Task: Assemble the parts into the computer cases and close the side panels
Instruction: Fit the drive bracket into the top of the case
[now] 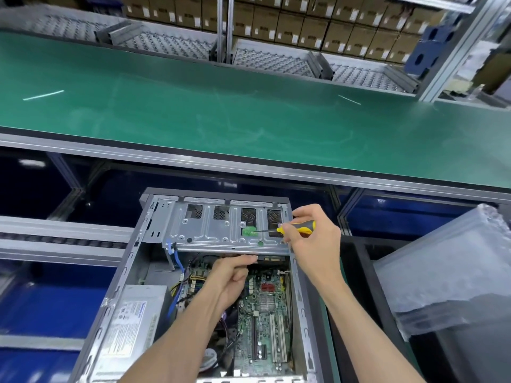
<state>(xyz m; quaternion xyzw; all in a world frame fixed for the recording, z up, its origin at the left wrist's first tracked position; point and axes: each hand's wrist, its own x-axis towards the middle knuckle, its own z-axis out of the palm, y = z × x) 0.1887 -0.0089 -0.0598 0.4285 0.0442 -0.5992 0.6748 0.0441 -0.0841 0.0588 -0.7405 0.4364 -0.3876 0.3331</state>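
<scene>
An open grey computer case [130, 272] lies on its side in front of me, showing a green motherboard [262, 308] and a silver power supply [132, 319]. A metal drive cage [210, 228] spans its far end. My right hand [312, 239] grips a yellow-handled screwdriver [300, 227], whose tip rests on a green tab [249, 231] on the cage. My left hand [232, 277] reaches under the cage's front edge, fingers pinched on a dark flat part [272, 258] there, mostly hidden.
A green conveyor belt [249, 111] runs across behind the case. Roller racks [271, 62] and stacked cardboard boxes [304, 26] stand beyond it. A panel wrapped in clear plastic [448, 272] leans at the right. Blue bins [41, 299] sit at the left.
</scene>
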